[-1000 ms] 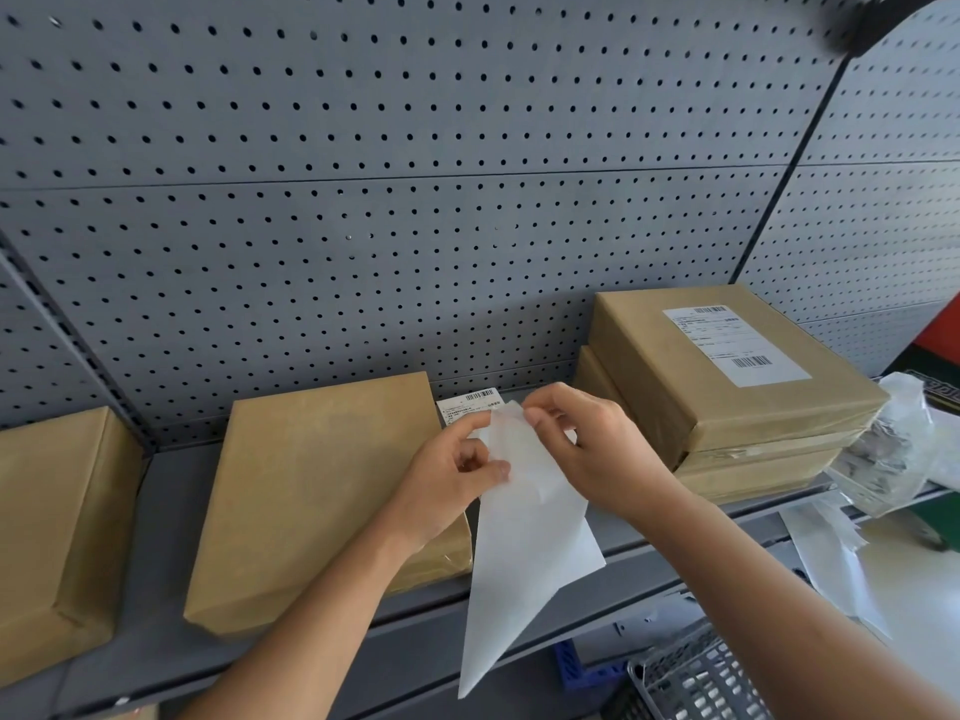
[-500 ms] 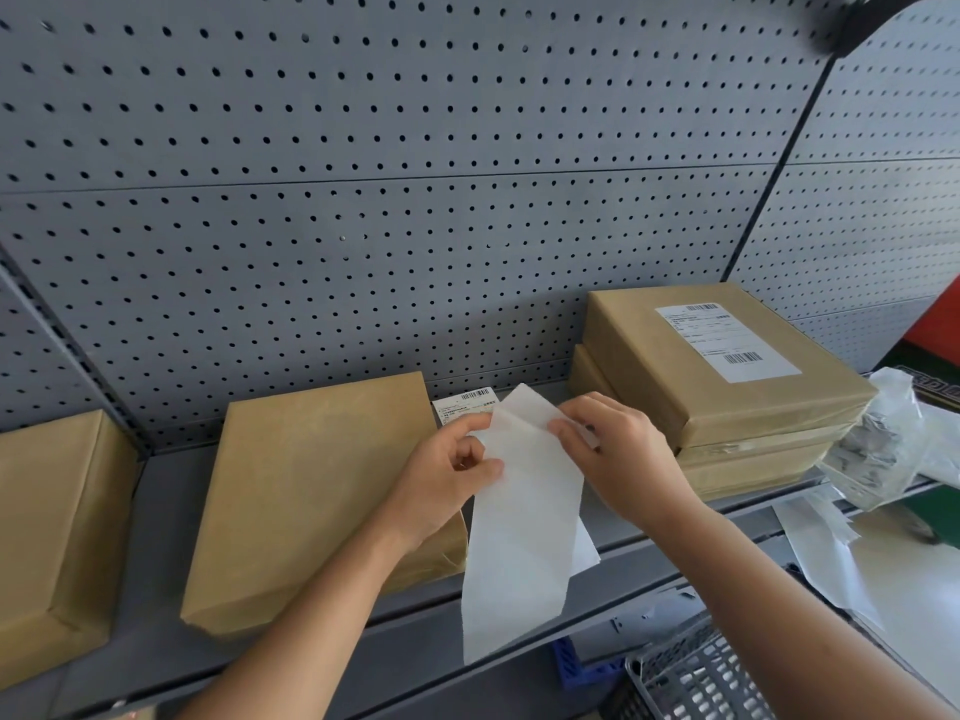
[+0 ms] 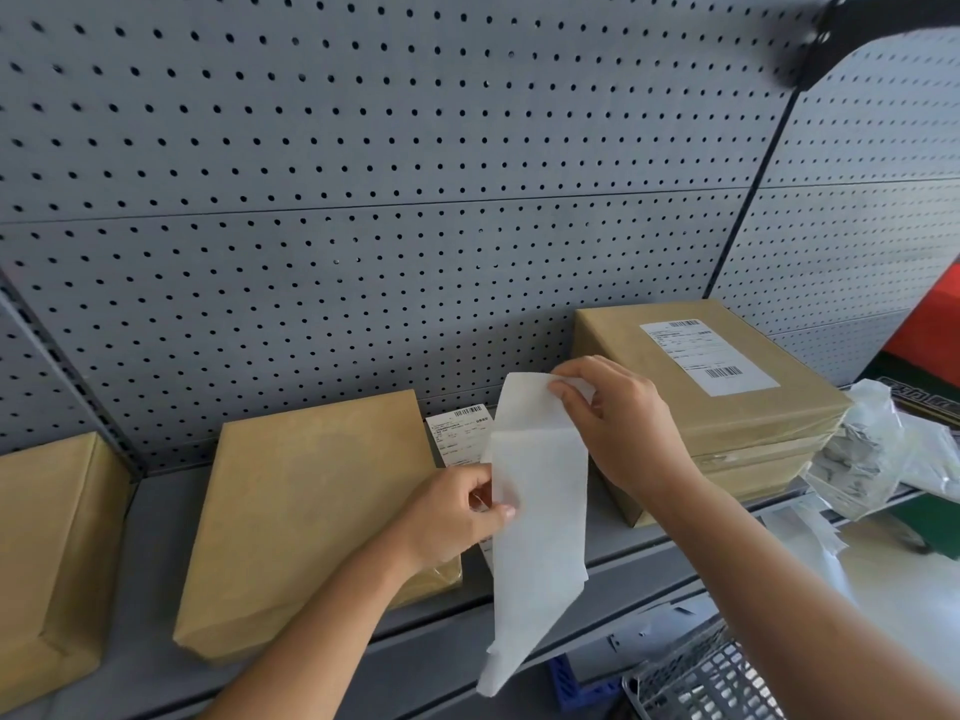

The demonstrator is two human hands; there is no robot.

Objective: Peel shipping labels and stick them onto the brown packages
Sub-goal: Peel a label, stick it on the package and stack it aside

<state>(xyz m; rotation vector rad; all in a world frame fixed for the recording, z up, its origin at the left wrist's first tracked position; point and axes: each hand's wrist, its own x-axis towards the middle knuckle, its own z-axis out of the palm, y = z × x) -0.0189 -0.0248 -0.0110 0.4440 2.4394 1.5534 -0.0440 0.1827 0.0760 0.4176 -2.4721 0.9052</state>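
Both hands hold a white shipping label sheet [image 3: 537, 517] over the grey shelf [image 3: 156, 662]. My left hand [image 3: 457, 511] pinches its left edge at mid height. My right hand [image 3: 618, 423] grips the top corner, which is lifted and folded back from the lower part. The printed side faces away. A bare brown package [image 3: 311, 517] lies left of the hands. At the right, a brown package with a label stuck on top [image 3: 706, 376] rests on another package. A printed label [image 3: 462, 433] lies on the shelf behind the sheet.
A third brown package [image 3: 47, 553] sits at far left. A perforated grey back panel [image 3: 415, 200] rises behind the shelf. Crumpled backing papers [image 3: 862, 454] lie at the right edge. A wire basket [image 3: 711, 683] stands below the shelf at bottom right.
My right hand has risen and moved right, pulling the sheet's top away. My left hand has slid down along the left edge. The sheet has opened out longer.
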